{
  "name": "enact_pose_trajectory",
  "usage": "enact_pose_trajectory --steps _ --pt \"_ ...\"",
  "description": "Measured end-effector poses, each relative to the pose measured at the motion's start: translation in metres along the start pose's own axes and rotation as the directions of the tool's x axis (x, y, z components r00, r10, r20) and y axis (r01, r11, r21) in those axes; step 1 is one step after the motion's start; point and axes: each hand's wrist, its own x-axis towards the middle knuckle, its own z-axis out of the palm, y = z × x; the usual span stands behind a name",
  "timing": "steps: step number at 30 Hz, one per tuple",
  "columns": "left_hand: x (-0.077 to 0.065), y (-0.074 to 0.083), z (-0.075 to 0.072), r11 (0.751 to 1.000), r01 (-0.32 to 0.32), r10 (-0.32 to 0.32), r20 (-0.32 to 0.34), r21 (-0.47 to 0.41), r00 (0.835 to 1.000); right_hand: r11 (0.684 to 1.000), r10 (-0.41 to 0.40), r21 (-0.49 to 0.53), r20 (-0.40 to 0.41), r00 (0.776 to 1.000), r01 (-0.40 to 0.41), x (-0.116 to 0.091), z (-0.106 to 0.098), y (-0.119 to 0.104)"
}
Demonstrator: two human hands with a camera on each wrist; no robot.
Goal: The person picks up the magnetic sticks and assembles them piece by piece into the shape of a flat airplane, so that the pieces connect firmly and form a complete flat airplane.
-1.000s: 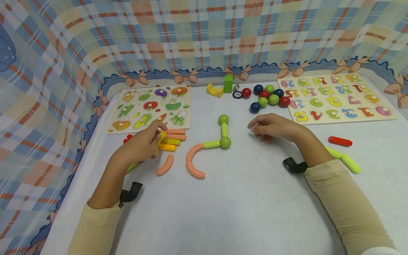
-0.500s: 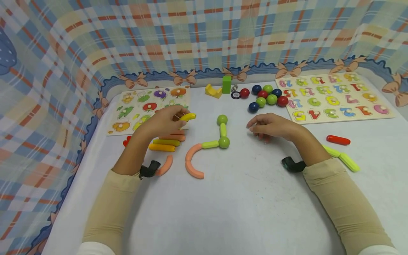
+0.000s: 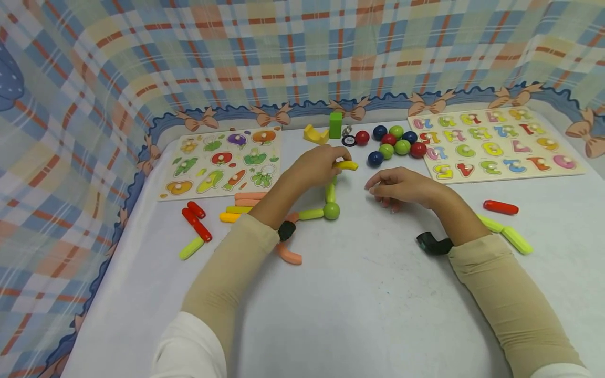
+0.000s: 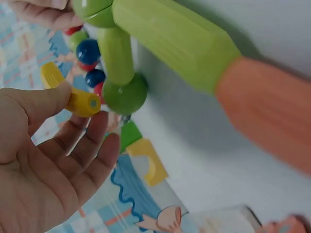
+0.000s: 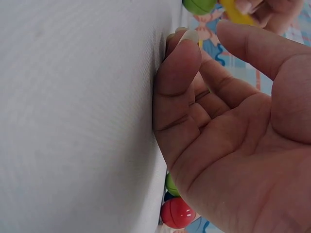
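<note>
My left hand (image 3: pixel 316 167) pinches a short curved yellow stick (image 3: pixel 347 165) between thumb and fingers. It is held above the upper end of a figure laid on the table. In the left wrist view, a hole shows in the near end of the yellow stick (image 4: pixel 83 103). The figure has a green ball (image 3: pixel 332 211) at its corner, light green sticks (image 3: pixel 311 214), another green ball (image 4: pixel 125 94) at the top and a salmon curve (image 3: pixel 289 255), partly hidden by my left wrist. My right hand (image 3: pixel 404 186) rests on the table to the right, fingers loosely curled, holding nothing.
Salmon and yellow sticks (image 3: pixel 230 217) lie left of my arm, with red sticks (image 3: pixel 196 224) farther left. A vegetable puzzle board (image 3: pixel 219 163) and a number puzzle board (image 3: pixel 496 147) flank several coloured balls (image 3: pixel 403 147), a green block (image 3: pixel 335 126) and a yellow block (image 3: pixel 315 135).
My left hand has picked up the yellow curved stick from the pile at left and carried it right, over the top of the figure. The right hand stays in place.
</note>
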Motion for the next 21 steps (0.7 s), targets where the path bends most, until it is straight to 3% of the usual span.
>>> enact_pose_trajectory --steps 3,8,18,21 --pt "0.011 0.006 0.004 0.998 0.018 -0.018 0.001 0.062 1.000 1.000 -0.007 0.007 0.001 1.000 0.007 0.000 0.000 0.000" --pt "0.022 0.009 0.007 0.997 0.050 -0.051 0.008 0.058 0.999 1.000 -0.017 0.019 0.002 1.000 0.017 -0.001 -0.001 -0.001" --pt "0.027 0.002 0.015 0.980 0.155 -0.158 0.022 0.122 0.987 0.999 -0.023 0.023 0.000 1.000 0.023 0.000 -0.001 0.002" --pt "0.026 0.000 0.018 0.971 0.187 -0.193 0.025 0.147 0.981 0.999 -0.031 -0.010 -0.042 0.999 0.031 -0.001 -0.003 0.001"
